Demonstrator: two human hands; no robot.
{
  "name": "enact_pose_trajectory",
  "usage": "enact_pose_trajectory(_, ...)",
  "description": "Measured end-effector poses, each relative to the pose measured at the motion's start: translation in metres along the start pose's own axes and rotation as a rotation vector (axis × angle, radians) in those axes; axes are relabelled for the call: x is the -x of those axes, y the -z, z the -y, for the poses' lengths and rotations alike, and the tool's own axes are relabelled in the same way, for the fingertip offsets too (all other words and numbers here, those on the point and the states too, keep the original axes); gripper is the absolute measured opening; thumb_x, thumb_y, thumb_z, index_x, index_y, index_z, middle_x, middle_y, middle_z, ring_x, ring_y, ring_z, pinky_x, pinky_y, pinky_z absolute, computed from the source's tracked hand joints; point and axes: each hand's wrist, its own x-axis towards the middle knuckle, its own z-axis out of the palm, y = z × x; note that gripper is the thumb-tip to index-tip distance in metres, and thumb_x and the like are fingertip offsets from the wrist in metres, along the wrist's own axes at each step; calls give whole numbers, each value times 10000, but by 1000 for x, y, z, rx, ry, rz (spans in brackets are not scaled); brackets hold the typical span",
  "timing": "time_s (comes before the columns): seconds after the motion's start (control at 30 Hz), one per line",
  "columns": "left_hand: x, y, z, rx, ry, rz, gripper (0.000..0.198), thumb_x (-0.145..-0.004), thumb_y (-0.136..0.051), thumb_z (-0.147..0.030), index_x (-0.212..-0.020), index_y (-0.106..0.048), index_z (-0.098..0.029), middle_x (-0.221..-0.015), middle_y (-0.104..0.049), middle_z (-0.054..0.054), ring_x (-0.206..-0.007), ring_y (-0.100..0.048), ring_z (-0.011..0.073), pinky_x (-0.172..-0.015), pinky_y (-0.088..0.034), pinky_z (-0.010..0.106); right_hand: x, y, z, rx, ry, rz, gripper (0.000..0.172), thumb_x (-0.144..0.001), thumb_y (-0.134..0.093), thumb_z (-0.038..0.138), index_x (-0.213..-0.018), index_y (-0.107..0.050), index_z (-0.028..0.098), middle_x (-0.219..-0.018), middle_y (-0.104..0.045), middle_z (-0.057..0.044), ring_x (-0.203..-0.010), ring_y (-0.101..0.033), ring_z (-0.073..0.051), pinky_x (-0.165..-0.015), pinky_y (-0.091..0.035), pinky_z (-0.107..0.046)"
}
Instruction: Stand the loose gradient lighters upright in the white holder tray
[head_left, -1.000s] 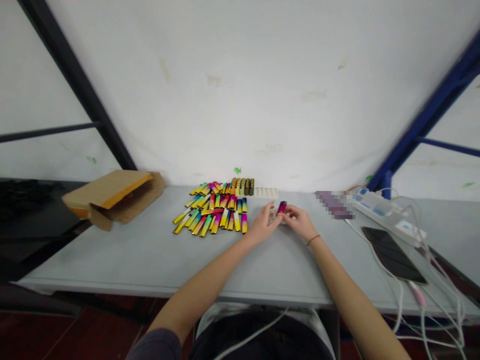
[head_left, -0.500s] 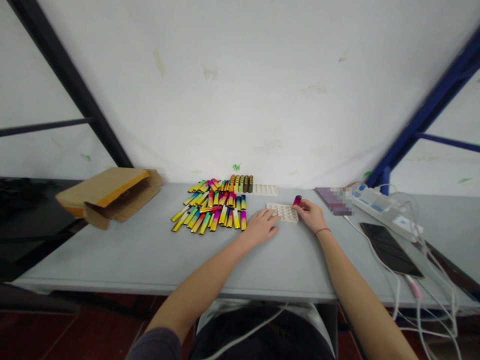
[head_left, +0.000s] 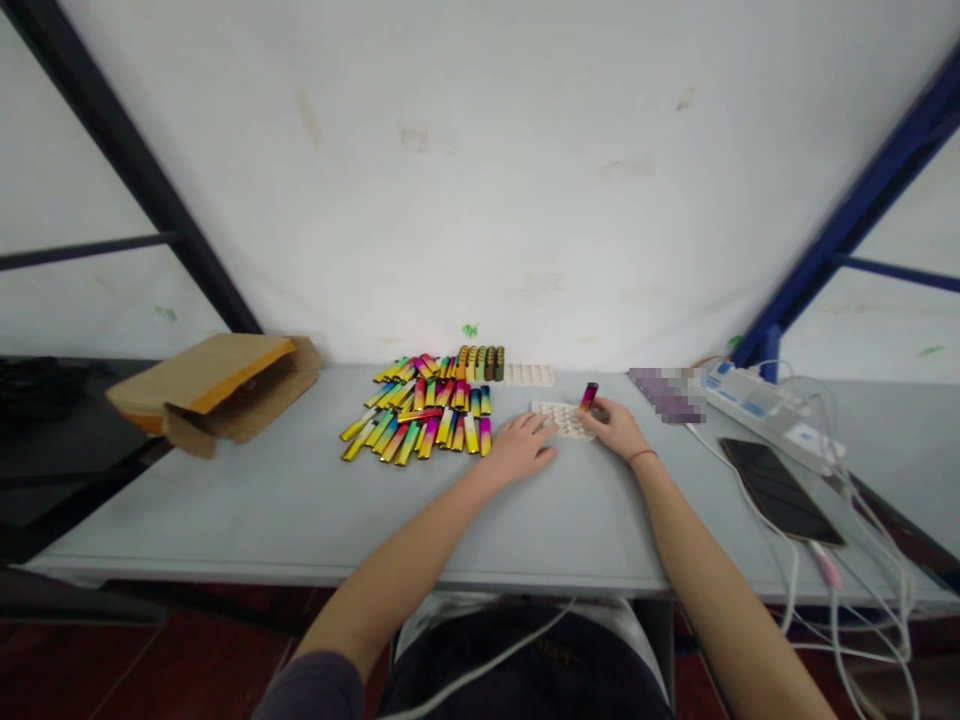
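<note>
My right hand [head_left: 616,428] pinches a small red-and-pink lighter [head_left: 589,396] upright at the right end of a white slotted tray [head_left: 556,415] on the grey table [head_left: 300,500]. My left hand [head_left: 519,447] lies with its fingers spread, touching the tray's left edge. To the left, a heap of several rainbow-coloured lighters [head_left: 420,415] is spread on the table. Behind the heap stands a second white tray [head_left: 529,374] with a row of lighters [head_left: 480,362] set in it.
An open cardboard box [head_left: 214,390] lies on its side at the left. At the right are a power strip [head_left: 757,405], a black phone [head_left: 781,490] and several white cables [head_left: 840,590]. A white wall closes off the back of the table.
My right hand carried the lighter from the tray's middle to its right end. My left hand let go of the lighter and dropped flat by the tray's left edge.
</note>
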Motion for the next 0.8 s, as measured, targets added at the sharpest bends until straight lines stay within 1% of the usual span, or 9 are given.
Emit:
enact_pose_trajectory(0.07, -2, 8, 6, -19, 96, -71, 423, -994, -401, -395, -1344, -566, -225, -1379, -586, 85, -1256, -491, 252, -1047, -401, 420, 5, 3, 4, 2, 29, 70, 536, -779, -657, 552, -1130, -643, 147, -1099, -728, -144, -988, -673, -299, -899, -518, -433)
enact_pose_trajectory(0.17, -3, 24, 23, -110, 357, -184, 409, -1004, -331, -328, -1214, -656, -194, -1236, -650, 122, -1176, -500, 299, -989, -387, 476, 10, 5, 10, -1, 49, 150, 670, -717, -730, 565, -1200, -579, 127, -1174, -688, -174, -1045, -650, -326, -923, -504, -459)
enact_pose_trajectory(0.23, 0, 35, 38, -147, 489, -196, 396, -985, -349, -296, -1124, -700, -177, -1196, -652, 145, -1160, -486, 324, -965, -375, 495, 11, 6, 11, 3, 53, 171, 692, -685, -764, 553, -1200, -564, 137, -1169, -684, -166, -1042, -647, -328, -917, -504, -463)
enact_pose_trajectory(0.3, 5, 46, 51, -144, 557, -163, 375, -960, -382, -289, -1058, -726, -174, -1169, -657, 151, -1140, -488, 328, -943, -379, 492, 11, 6, 12, 0, 57, 172, 686, -671, -782, 533, -1200, -557, 158, -1171, -683, -148, -1047, -646, -320, -922, -501, -457)
enact_pose_trajectory(0.4, 11, 57, 61, -115, 575, -54, 321, -905, -480, -348, -974, -755, -197, -1155, -665, 140, -1138, -494, 335, -938, -381, 494, 11, 5, 11, 2, 64, 173, 665, -671, -778, 528, -1183, -565, 162, -1149, -688, -134, -1033, -651, -311, -917, -501, -446)
enact_pose_trajectory(0.47, 13, 61, 60, -118, 571, 49, 318, -851, -558, -421, -954, -764, -201, -1180, -656, 149, -1159, -490, 360, -952, -371, 527, 10, 5, 11, 24, 71, 171, 654, -666, -773, 538, -1159, -579, 154, -1123, -693, -138, -1016, -654, -315, -906, -502, -446)
enact_pose_trajectory(0.53, 15, 62, 56, -144, 567, 119, 369, -816, -597, -481, -963, -761, -185, -1210, -643, 171, -1183, -479, 388, -961, -360, 561, 10, 4, 10, 55, 77, 168, 643, -669, -765, 545, -1141, -587, 148, -1103, -696, -145, -1002, -656, -318, -896, -502, -447)
enact_pose_trajectory(0.67, 15, 56, 47, -169, 508, 115, 384, -844, -584, -492, -938, -739, -154, -1171, -668, 186, -1197, -484, 400, -973, -354, 565, 10, 4, 9, 100, 77, 177, 631, -702, -733, 549, -1156, -573, 140, -1112, -688, -155, -1008, -650, -316, -901, -498, -445)
enact_pose_trajectory(0.8, 11, 48, 47, -57, 458, 81, 244, -827, -644, -346, -992, -694, -172, -1032, -715, 150, -1137, -551, 361, -987, -370, 534, 9, 3, 9, 110, 71, 186, 633, -710, -724, 537, -1161, -561, 124, -1130, -679, -176, -1017, -642, -324, -907, -494, -457)
